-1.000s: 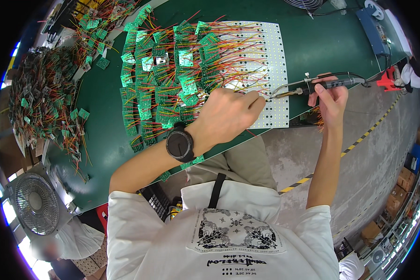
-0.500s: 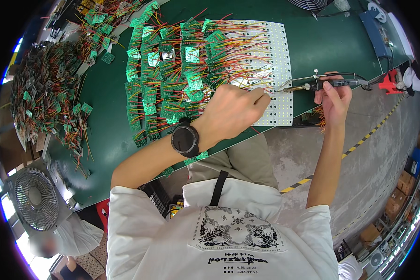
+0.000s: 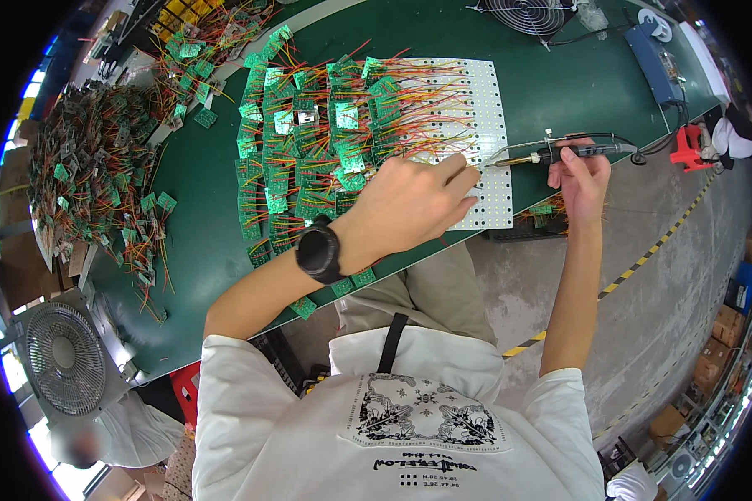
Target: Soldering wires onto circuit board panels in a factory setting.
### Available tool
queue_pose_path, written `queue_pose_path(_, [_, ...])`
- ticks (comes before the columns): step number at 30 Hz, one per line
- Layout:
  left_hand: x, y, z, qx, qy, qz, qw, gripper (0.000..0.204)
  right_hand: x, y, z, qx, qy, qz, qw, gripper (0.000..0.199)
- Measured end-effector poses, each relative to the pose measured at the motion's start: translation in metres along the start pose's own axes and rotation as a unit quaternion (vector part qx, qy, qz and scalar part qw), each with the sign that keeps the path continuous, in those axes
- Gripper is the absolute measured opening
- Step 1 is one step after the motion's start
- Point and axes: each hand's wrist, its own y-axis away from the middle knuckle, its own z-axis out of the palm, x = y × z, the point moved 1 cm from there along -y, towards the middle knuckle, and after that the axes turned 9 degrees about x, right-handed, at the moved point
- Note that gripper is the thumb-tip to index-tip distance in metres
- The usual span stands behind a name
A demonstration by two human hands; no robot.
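Over the lower part of a white dotted panel (image 3: pixel 489 204), my left hand (image 3: pixel 409 204) is bent with its fingers drawn together near the wire ends. What the fingertips pinch is hidden. My right hand (image 3: pixel 586 185) grips a soldering iron (image 3: pixel 589 151) with a thin metal feed tube along it. The iron points left, its tip over the panel close to my left fingertips. Red and yellow wires (image 3: pixel 430 125) run across the panel from rows of small green circuit boards (image 3: pixel 348 156), partly covered by my left hand and forearm.
A tangled heap of wired boards (image 3: pixel 92 167) lies at the left on the green table (image 3: pixel 200 192). A fan (image 3: pixel 63 359) stands at the lower left, near another person (image 3: pixel 138 430). At the right are a blue box-shaped device (image 3: pixel 653 63) and a red holder (image 3: pixel 687 150).
The whole view has shifted slightly. My left fingers are a little more spread over the panel's wire ends. The soldering iron stays in my right hand, its tip still at the panel.
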Motion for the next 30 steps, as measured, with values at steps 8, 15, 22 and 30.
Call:
queue_pose_path(8, [-0.020,-0.011,-0.040,-0.207,0.222,0.035,0.952,0.032,-0.004,0.001,0.005,0.009,0.013,0.000,1.000,0.020])
queue_pose_path(15, [-0.016,-0.004,-0.028,-0.222,0.151,0.069,0.961,0.011,-0.003,-0.001,0.002,0.000,-0.010,0.010,1.000,0.020])
queue_pose_path(22, [-0.007,-0.009,-0.032,-0.150,0.125,0.097,0.976,0.011,-0.002,-0.002,0.003,0.004,-0.008,0.014,1.000,0.020])
queue_pose_path(30, [-0.003,-0.008,-0.025,-0.157,0.160,0.114,0.968,0.014,-0.002,-0.001,0.002,0.010,-0.004,0.011,1.000,0.019])
